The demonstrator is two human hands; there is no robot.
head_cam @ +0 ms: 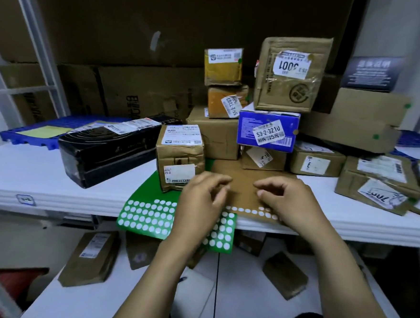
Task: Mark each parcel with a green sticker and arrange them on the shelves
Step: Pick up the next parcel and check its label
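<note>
Several parcels (366,105) at right already carry green dots; most at centre show none. The green sticker sheet (147,216) overhangs the shelf (53,187) edge at lower centre, liable to slip. The left hand (201,200) and right hand (290,204) hover curled over a brown sheet (242,186); whether either pinches a sticker cannot be told. Bare shelf lies at left.

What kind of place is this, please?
Probably a parcel sorting or pickup room: labelled parcels are stacked on a white shelf, and a green sticker sheet lies at its front edge.
</note>
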